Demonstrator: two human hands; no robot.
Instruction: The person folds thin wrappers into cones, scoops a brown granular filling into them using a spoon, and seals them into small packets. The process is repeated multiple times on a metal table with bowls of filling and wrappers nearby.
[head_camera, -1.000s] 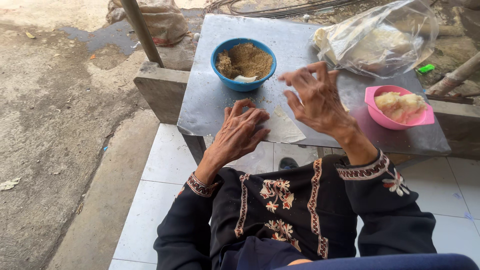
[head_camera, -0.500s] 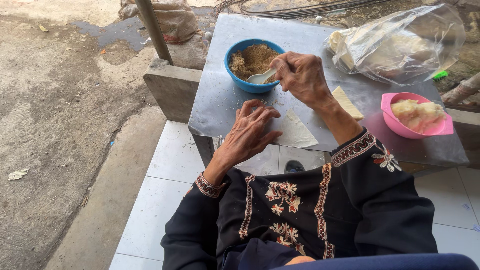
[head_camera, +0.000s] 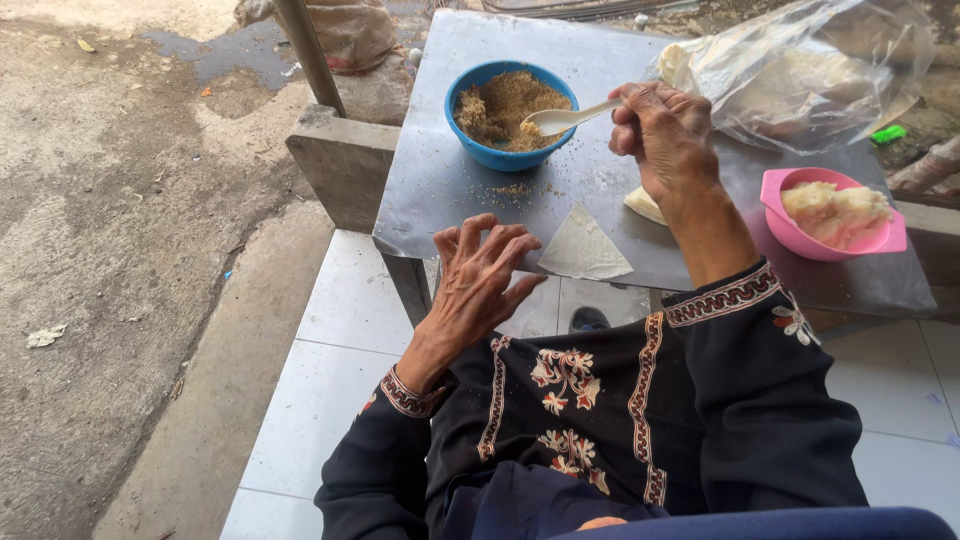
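From the left: bare ground and a concrete block (head_camera: 340, 165) sit left of the desk (head_camera: 440, 190), which is just a grey metal sheet. Our left hand (head_camera: 485, 275) rests at the desk's near edge, fingers spread, holding nothing, just left of the wrapper (head_camera: 583, 248), one thin white triangle lying flat on the desk. Behind it, at the far side of the desk, is the blue bowl (head_camera: 505, 110), holding brown crumbly filling, with a few crumbs spilled on the desk in front. Our right hand (head_camera: 665, 135) is right of the bowl, fingers pinched on the handle of a white spoon (head_camera: 560, 118) whose tip is in the filling.

So we reckon we're on the scooping step. Next up looks like carrying a spoonful back to the wrapper without dropping more crumbs, left hand steadying the sheet.

Count: one blue bowl, one spoon, one wrapper laid out, plus a pale stack (head_camera: 645, 205) half hidden under our right wrist (can't count those). Further right of the bowl: one clear plastic bag (head_camera: 800, 70) and one pink bowl (head_camera: 835, 215) with pale lumps.
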